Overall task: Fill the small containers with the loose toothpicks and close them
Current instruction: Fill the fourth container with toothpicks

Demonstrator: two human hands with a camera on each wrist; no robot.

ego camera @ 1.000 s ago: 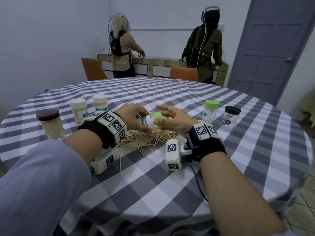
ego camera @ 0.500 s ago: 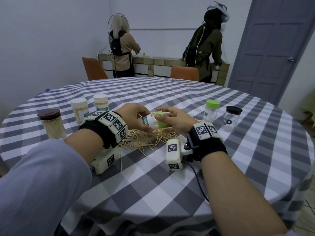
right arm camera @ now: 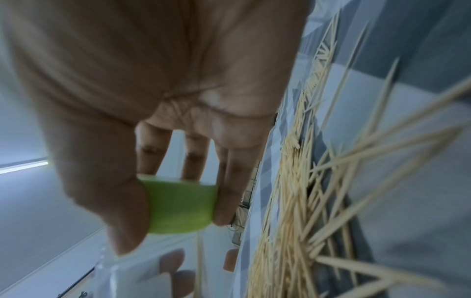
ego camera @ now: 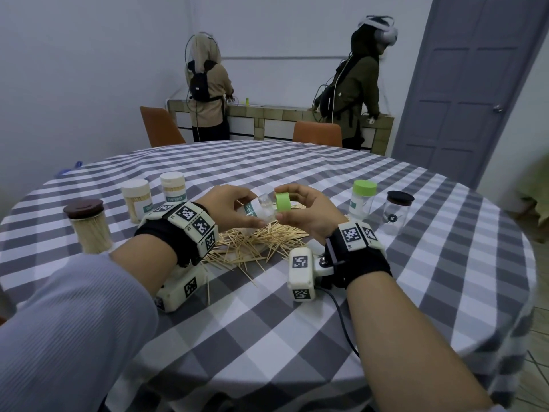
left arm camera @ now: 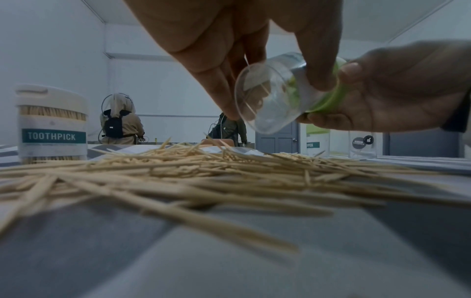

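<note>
My left hand (ego camera: 234,203) grips a small clear container (ego camera: 261,208) tilted on its side above the pile of loose toothpicks (ego camera: 255,239). My right hand (ego camera: 300,206) pinches its green lid (ego camera: 282,201), which sits just off the container's mouth. In the left wrist view the clear container (left arm camera: 275,94) looks nearly empty, with the green lid (left arm camera: 328,100) at its far end. The right wrist view has the green lid (right arm camera: 178,207) between thumb and fingers, and the toothpicks (right arm camera: 305,181) spread below.
Three filled toothpick jars stand at the left: one brown-lidded (ego camera: 87,224) and two white-lidded (ego camera: 137,203) (ego camera: 173,185). At the right stand a green-lidded container (ego camera: 362,203) and a black-lidded jar (ego camera: 398,212). Two people work at a counter (ego camera: 282,114) behind the checked table (ego camera: 297,307).
The right hand closed its fingers on the green lid and drew it off the container's mouth. Both hands rose a little above the pile.
</note>
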